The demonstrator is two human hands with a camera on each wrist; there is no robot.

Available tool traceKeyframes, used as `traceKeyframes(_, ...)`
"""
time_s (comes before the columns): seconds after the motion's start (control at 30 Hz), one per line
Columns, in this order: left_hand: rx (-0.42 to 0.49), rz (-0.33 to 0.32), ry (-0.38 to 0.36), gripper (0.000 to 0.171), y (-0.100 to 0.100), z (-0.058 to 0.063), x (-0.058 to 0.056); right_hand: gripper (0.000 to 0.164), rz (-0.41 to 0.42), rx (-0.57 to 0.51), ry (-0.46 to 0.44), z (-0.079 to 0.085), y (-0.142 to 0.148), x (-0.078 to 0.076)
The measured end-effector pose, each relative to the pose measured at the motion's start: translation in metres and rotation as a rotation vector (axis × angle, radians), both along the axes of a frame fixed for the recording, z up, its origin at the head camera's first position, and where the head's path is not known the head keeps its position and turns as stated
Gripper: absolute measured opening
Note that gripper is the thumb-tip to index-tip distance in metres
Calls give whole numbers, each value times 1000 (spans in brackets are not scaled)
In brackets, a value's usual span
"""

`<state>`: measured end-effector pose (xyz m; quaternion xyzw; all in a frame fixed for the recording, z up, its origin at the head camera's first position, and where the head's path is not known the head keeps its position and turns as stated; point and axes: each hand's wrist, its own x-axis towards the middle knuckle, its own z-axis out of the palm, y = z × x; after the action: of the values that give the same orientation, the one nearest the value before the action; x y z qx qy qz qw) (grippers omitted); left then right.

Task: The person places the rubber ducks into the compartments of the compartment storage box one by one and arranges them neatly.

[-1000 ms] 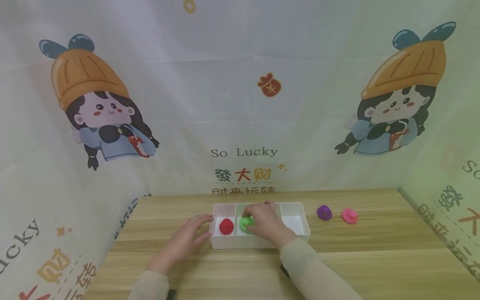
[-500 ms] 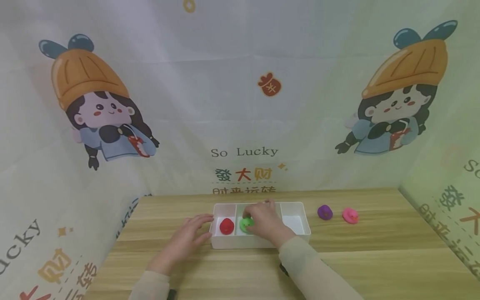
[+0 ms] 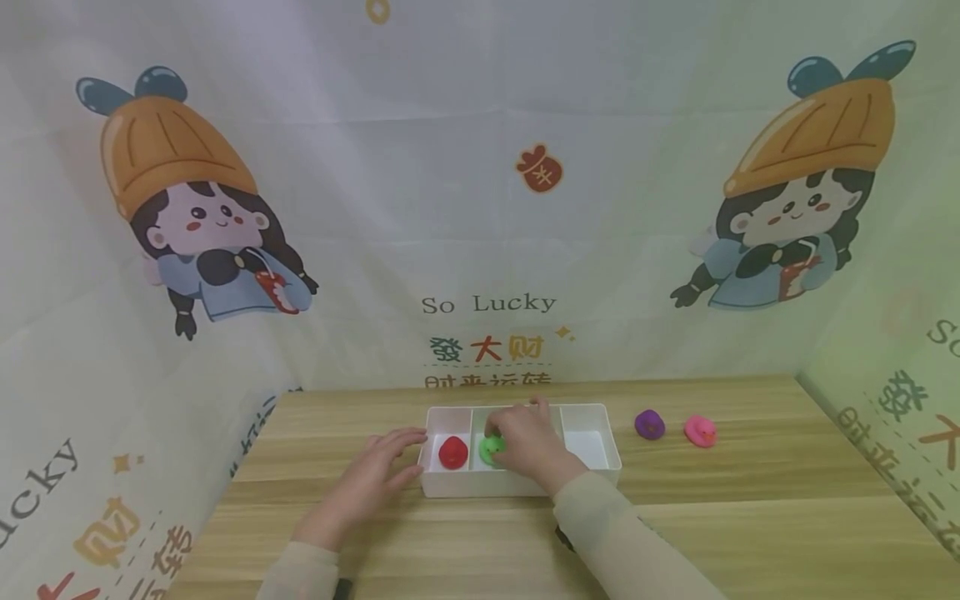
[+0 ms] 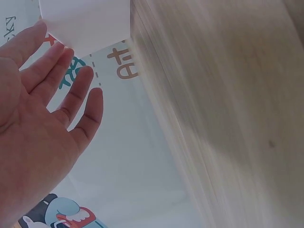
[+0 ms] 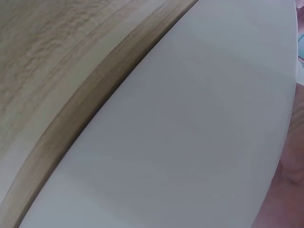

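A white box (image 3: 465,485) with three compartments stands on the table. In its left compartment sits a red toy duck (image 3: 453,452). My right hand (image 3: 532,446) reaches into the middle compartment and pinches a green toy duck (image 3: 491,450), partly covered by the fingers. The left hand (image 3: 371,477) is at the box's left end, fingers extended, fingertips touching or very near its wall. In the left wrist view, that hand (image 4: 42,114) has spread fingers by the box corner (image 4: 90,23). The right wrist view is mostly filled by the box's wall (image 5: 166,133).
To the right of the box, a purple toy duck (image 3: 649,425) and a pink toy duck (image 3: 701,431) lie on the wooden table (image 3: 720,533). A printed cloth (image 3: 480,250) hangs behind the table and along both sides.
Almost nothing differs. My right wrist has shifted very slightly left, with the fingers still at the green duck; the left hand and the other ducks stay put.
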<state>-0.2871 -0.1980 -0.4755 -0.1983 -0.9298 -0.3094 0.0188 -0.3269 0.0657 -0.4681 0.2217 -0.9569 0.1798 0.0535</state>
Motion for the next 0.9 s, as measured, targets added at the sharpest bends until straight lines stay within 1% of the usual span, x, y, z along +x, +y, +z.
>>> traceKeyframes(0.2, 10, 1, 7, 47, 1, 2, 2, 25, 9, -33, -21, -1, 1, -1)
traceKeyframes(0.37, 7, 3, 5, 47, 1, 1, 2, 29, 26, -98, -14, -4, 4, 3)
traceKeyframes(0.5, 6, 7, -10, 48, 0, 0, 0, 29, 35, -151, 9, -6, 7, 5)
traceKeyframes(0.73, 10, 12, -27, 47, 0, 1, 0, 31, 42, -181, 61, -9, 10, 8)
traceKeyframes(0.9, 4, 12, -20, 47, 0, 1, 0, 32, 23, -222, 94, -6, 13, 11)
